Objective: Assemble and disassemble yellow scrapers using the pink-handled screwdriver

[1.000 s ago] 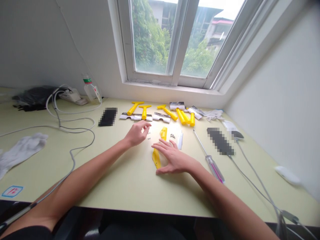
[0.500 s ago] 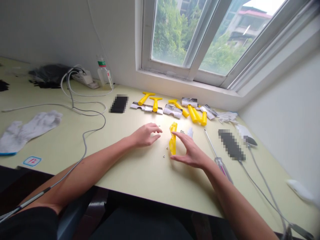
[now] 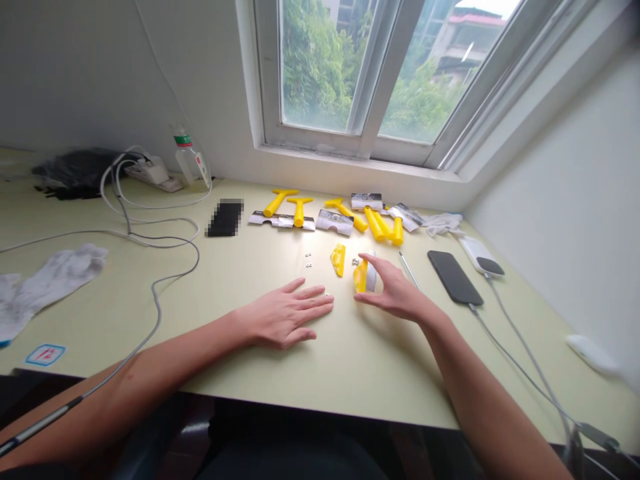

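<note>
My right hand (image 3: 395, 288) grips a flat yellow plastic piece (image 3: 360, 276) between thumb and fingertips, just above the table. A similar yellow piece with a shaped edge (image 3: 339, 261) lies to its left on the tabletop. My left hand (image 3: 287, 315) rests palm down, fingers spread, with a tiny metal nut (image 3: 327, 295) by its fingertips. Small nuts (image 3: 309, 265) sit in pairs beyond that hand. Beside the held piece are small metal screws (image 3: 355, 261) and a whitish slip (image 3: 371, 277), partly hidden.
Yellow T-shaped handles (image 3: 299, 212) and printed cards (image 3: 334, 222) line the back below the window. A screwdriver shaft (image 3: 410, 272), phone (image 3: 455, 277) and cabled white device (image 3: 481, 257) are at right. Cables (image 3: 159, 293), a glove (image 3: 60, 283) and a bottle (image 3: 191, 163) occupy the left.
My left hand has come down flat onto the table, nearer me. My right hand has shifted right with a yellow piece; another yellow piece now lies apart on the table.
</note>
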Demonstrator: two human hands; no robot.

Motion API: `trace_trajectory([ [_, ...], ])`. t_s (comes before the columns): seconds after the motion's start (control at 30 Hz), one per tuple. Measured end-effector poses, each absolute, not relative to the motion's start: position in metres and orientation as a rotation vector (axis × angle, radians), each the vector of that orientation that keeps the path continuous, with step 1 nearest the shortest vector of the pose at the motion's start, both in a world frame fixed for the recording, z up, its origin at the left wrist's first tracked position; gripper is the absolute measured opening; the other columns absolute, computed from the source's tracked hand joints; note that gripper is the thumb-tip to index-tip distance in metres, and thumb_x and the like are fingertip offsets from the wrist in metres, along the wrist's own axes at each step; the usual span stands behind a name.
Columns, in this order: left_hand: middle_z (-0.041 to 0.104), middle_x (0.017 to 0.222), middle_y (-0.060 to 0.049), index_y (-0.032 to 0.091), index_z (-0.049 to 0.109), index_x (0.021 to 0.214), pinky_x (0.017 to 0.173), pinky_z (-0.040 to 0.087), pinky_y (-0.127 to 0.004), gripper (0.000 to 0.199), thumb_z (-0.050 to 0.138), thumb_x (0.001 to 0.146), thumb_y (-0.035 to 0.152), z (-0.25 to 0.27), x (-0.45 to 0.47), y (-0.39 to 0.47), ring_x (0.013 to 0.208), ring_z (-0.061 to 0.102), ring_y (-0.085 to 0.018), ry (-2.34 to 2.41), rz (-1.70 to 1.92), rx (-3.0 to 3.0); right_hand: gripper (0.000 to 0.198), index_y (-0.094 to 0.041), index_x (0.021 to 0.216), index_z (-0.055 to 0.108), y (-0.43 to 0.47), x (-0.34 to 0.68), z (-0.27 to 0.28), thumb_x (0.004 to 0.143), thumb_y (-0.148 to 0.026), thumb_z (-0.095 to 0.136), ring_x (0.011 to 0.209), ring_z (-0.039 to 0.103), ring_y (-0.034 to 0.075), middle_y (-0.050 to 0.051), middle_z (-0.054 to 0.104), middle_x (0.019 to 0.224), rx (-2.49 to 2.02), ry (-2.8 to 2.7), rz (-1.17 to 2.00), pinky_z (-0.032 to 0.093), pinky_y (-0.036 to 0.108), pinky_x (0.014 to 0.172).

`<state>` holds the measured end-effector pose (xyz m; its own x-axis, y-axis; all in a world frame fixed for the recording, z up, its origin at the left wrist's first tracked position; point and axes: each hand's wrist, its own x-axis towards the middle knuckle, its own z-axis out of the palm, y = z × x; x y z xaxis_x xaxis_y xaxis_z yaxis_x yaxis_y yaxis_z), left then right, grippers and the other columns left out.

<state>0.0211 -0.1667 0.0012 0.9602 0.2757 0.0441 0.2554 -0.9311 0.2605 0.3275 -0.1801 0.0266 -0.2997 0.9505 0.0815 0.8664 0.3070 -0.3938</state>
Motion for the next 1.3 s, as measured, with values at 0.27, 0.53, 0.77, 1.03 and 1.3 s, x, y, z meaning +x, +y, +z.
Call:
trace_trajectory([
  [0.27, 0.015, 0.163, -0.003, 0.023, 0.017, 0.158, 0.121, -0.010, -0.046, 0.065, 0.023, 0.102, 0.057, -0.001, 0.017, -0.145, 0.152, 0.006, -0.024, 0.707, 0.080, 2.914, 0.088, -0.019, 0.150, 0.033, -0.175, 0.331, 0.027, 0.079, -0.060, 0.066, 0.141, 0.039, 0.033, 0.014, 0.041, 0.154, -1.671, -2.236, 0.427, 0.032, 0.051, 0.116],
  [0.53, 0.012, 0.164, -0.003, 0.020, 0.018, 0.157, 0.121, -0.006, -0.049, 0.068, 0.020, 0.101, 0.058, 0.001, 0.031, -0.119, 0.153, 0.003, -0.024, 0.768, 0.036, 2.921, 0.082, -0.022, 0.149, 0.034, -0.151, 0.310, 0.032, 0.081, -0.057, 0.063, 0.143, 0.036, 0.032, 0.013, 0.038, 0.155, -1.672, -2.281, 0.531, 0.030, 0.051, 0.116],
  [0.77, 0.008, 0.164, -0.008, 0.014, 0.013, 0.157, 0.122, 0.003, -0.044, 0.073, 0.014, 0.101, 0.060, 0.000, 0.024, -0.101, 0.152, 0.006, -0.022, 0.940, 0.002, 2.804, 0.077, -0.023, 0.147, 0.040, -0.116, 0.288, 0.027, 0.081, -0.053, 0.064, 0.143, 0.034, 0.033, 0.013, 0.040, 0.154, -1.677, -2.422, 0.453, 0.029, 0.054, 0.115],
  [1.03, 0.010, 0.163, -0.014, 0.010, 0.014, 0.157, 0.121, 0.003, -0.050, 0.076, 0.017, 0.100, 0.060, -0.004, 0.020, -0.090, 0.152, 0.008, -0.025, 1.112, 0.089, 2.726, 0.049, -0.021, 0.142, 0.047, -0.089, 0.314, 0.048, 0.098, -0.042, 0.038, 0.134, 0.047, 0.028, 0.013, 0.052, 0.145, -1.911, -2.221, 0.148, 0.038, 0.046, 0.108],
  [1.3, 0.010, 0.163, -0.015, 0.010, 0.015, 0.157, 0.121, 0.007, -0.050, 0.072, 0.019, 0.101, 0.056, -0.002, 0.020, -0.093, 0.152, 0.008, -0.026, 1.176, 0.141, 2.702, 0.035, -0.010, 0.115, 0.066, -0.034, 0.333, 0.039, 0.087, -0.030, 0.055, 0.117, 0.057, 0.035, 0.023, 0.065, 0.116, -2.399, -1.914, -0.160, 0.039, 0.047, 0.098],
])
